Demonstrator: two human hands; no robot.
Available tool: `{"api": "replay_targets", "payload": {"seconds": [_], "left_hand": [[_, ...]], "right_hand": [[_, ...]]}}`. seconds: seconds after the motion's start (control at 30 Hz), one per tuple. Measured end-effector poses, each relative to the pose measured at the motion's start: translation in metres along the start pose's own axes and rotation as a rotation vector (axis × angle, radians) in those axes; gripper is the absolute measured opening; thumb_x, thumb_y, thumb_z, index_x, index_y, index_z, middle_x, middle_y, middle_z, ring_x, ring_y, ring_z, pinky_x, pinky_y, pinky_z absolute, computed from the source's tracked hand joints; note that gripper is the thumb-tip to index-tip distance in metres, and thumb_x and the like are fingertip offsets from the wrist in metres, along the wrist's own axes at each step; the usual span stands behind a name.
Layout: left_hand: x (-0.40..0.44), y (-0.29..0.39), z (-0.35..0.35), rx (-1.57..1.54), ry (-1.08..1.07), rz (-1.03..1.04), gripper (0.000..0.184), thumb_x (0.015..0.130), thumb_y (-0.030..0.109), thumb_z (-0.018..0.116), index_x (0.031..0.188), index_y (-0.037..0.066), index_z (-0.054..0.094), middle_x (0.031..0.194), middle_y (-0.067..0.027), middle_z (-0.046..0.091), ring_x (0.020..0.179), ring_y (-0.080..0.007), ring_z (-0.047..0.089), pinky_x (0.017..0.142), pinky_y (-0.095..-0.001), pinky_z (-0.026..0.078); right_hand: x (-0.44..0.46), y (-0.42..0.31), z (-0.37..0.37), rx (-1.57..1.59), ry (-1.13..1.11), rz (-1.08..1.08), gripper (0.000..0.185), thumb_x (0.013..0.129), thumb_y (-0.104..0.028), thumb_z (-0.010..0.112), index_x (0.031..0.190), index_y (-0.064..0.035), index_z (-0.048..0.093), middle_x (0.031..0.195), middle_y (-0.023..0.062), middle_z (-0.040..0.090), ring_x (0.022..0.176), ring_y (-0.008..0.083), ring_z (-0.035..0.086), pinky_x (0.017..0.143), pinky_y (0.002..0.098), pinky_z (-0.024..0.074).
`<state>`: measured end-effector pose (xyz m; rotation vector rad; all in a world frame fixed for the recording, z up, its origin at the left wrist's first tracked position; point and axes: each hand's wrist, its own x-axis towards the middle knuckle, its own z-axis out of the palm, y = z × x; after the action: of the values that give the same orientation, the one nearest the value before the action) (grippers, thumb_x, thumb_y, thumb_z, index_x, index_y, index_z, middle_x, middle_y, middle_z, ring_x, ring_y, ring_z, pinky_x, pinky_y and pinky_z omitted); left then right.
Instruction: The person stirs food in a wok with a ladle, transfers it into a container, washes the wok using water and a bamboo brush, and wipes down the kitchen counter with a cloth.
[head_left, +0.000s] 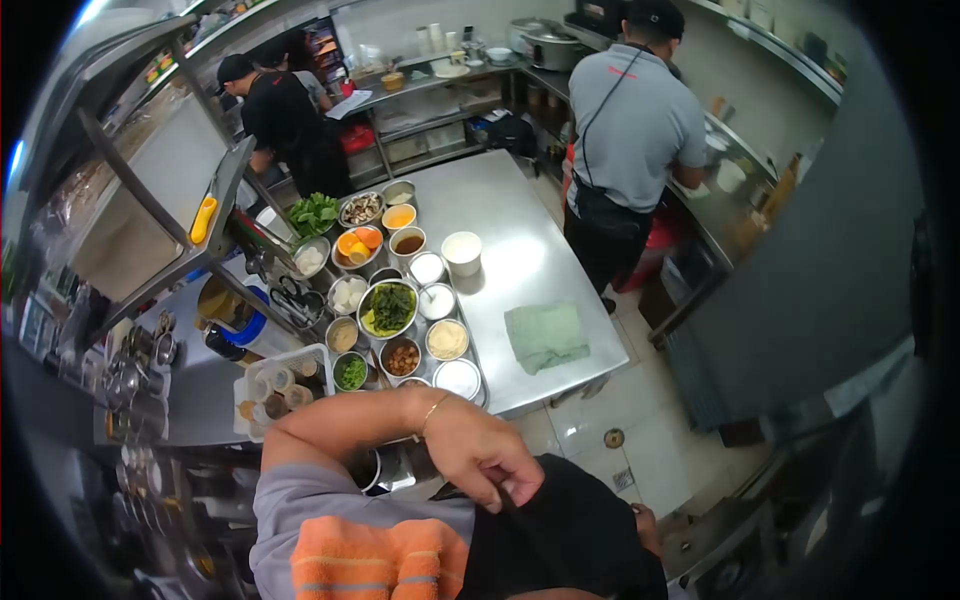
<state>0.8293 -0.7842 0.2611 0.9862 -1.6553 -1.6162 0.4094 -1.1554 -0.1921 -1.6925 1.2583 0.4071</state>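
Observation:
My left hand, with a thin bracelet at the wrist, reaches across my body. Its fingers pinch the black apron near its upper edge. Beyond the apron's right side a small part of my right hand shows; most of its fingers are hidden, so its grip is unclear. An orange towel lies over my left shoulder. Just past my left forearm stand metal bowls, among them chopped green herbs, brown cubes and leafy greens.
A steel table carries a folded green cloth and a white tub. One co-worker in grey faces the right counter; others work at back left. A yellow-handled knife rests on the left shelf. A plastic basket holds bottles.

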Motion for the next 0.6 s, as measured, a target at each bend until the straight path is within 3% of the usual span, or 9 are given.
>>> {"api": "replay_targets", "payload": {"seconds": [0.07, 0.2, 0.23, 0.27, 0.3, 0.4, 0.47, 0.53, 0.6], "left_hand": [[0.013, -0.001, -0.010, 0.046, 0.022, 0.053, 0.020, 0.099, 0.013, 0.074, 0.107, 0.000, 0.062, 0.086, -0.0095, 0.062, 0.070, -0.0199, 0.058, 0.063, -0.0362, 0.045], [0.042, 0.008, -0.016, 0.056, 0.229, 0.046, 0.020, 0.094, 0.016, 0.077, 0.099, 0.000, 0.066, 0.080, -0.0092, 0.062, 0.064, -0.0229, 0.058, 0.058, -0.0371, 0.044], [0.052, 0.012, -0.015, 0.058, 0.278, 0.055, 0.021, 0.092, 0.017, 0.078, 0.097, -0.001, 0.068, 0.078, -0.0091, 0.063, 0.063, -0.0236, 0.059, 0.056, -0.0368, 0.043], [0.066, 0.017, -0.014, 0.064, 0.311, 0.058, 0.021, 0.092, 0.017, 0.078, 0.097, -0.001, 0.068, 0.078, -0.0091, 0.063, 0.063, -0.0236, 0.059, 0.056, -0.0368, 0.043], [0.082, 0.025, -0.013, 0.075, 0.371, 0.049, 0.020, 0.091, 0.014, 0.079, 0.100, 0.000, 0.069, 0.078, -0.0070, 0.063, 0.062, -0.0191, 0.056, 0.057, -0.0349, 0.043], [0.125, 0.040, -0.023, 0.107, 0.508, 0.022, 0.028, 0.092, 0.016, 0.079, 0.114, 0.000, 0.071, 0.090, -0.0073, 0.071, 0.068, -0.0142, 0.060, 0.063, -0.0303, 0.049], [0.141, 0.038, -0.039, 0.102, 0.960, -0.020, 0.037, 0.099, 0.025, 0.072, 0.127, 0.000, 0.071, 0.107, -0.0093, 0.075, 0.081, -0.0185, 0.067, 0.075, -0.0321, 0.055], [0.153, 0.017, -0.064, 0.256, 1.076, -0.251, 0.040, 0.099, 0.025, 0.071, 0.132, 0.004, 0.069, 0.115, -0.0084, 0.076, 0.087, -0.0169, 0.067, 0.082, -0.0314, 0.056], [0.170, -0.032, -0.081, 0.458, 1.010, -0.697, 0.042, 0.096, 0.027, 0.068, 0.133, 0.007, 0.069, 0.117, -0.0132, 0.077, 0.098, -0.0288, 0.073, 0.087, -0.0419, 0.058]], "right_hand": [[0.041, -0.011, -0.017, -0.098, -0.070, -0.035, 0.052, 0.099, -0.017, 0.072, 0.148, -0.0057, 0.061, 0.105, 0.0151, 0.076, 0.075, 0.0240, 0.071, 0.062, 0.0428, 0.0571], [0.195, 0.050, -0.054, -0.415, -0.239, -0.367, 0.052, 0.100, -0.025, 0.070, 0.147, -0.0055, 0.061, 0.108, 0.0169, 0.077, 0.085, 0.0278, 0.074, 0.069, 0.0430, 0.0596], [0.257, 0.093, -0.047, -0.659, -0.409, -1.084, 0.052, 0.100, -0.027, 0.070, 0.146, -0.0054, 0.062, 0.108, 0.0173, 0.077, 0.088, 0.0288, 0.075, 0.071, 0.0431, 0.0603], [0.260, 0.065, -0.087, -0.556, -0.300, -0.476, 0.053, 0.100, -0.029, 0.069, 0.147, -0.0069, 0.061, 0.111, 0.0174, 0.076, 0.092, 0.0299, 0.074, 0.075, 0.0437, 0.0594], [0.264, 0.035, -0.115, -0.556, -0.278, -0.383, 0.054, 0.100, -0.031, 0.069, 0.148, -0.0084, 0.060, 0.114, 0.0175, 0.076, 0.095, 0.0310, 0.073, 0.079, 0.0443, 0.0586], [0.307, -0.030, -0.194, -0.608, -0.243, -0.322, 0.057, 0.099, -0.036, 0.069, 0.151, -0.0129, 0.059, 0.124, 0.0177, 0.074, 0.107, 0.0344, 0.071, 0.090, 0.0460, 0.0560], [0.335, -0.064, -0.236, -0.655, -0.228, -0.313, 0.060, 0.099, -0.039, 0.068, 0.153, -0.0159, 0.058, 0.130, 0.0179, 0.072, 0.115, 0.0366, 0.069, 0.098, 0.0472, 0.0543], [0.366, -0.093, -0.267, -0.712, -0.226, -0.316, 0.062, 0.098, -0.043, 0.068, 0.154, -0.0189, 0.057, 0.136, 0.0180, 0.071, 0.122, 0.0388, 0.067, 0.106, 0.0484, 0.0526], [0.363, -0.123, -0.280, -0.770, -0.264, -0.330, 0.063, 0.098, -0.045, 0.068, 0.155, -0.0204, 0.056, 0.139, 0.0181, 0.070, 0.126, 0.0399, 0.067, 0.109, 0.0490, 0.0518]]}}
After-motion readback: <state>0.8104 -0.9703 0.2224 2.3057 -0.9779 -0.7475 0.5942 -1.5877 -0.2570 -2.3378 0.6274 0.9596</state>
